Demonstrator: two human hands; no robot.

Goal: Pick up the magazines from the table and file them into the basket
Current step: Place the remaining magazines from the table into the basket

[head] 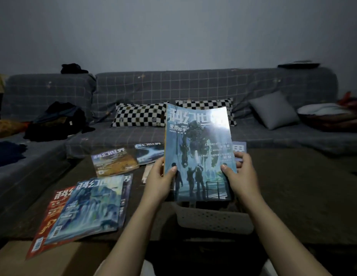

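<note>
While my left hand pinches one edge of the blue robot-cover magazine and my right hand grips the other, I hold it upright just above the white basket. More magazines lie on the table to my left.

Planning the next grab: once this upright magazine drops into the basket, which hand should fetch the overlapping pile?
Probably the left hand. The overlapping pile lies on its side of the white basket, while the right hand grips the robot-cover magazine on the far side.
</note>
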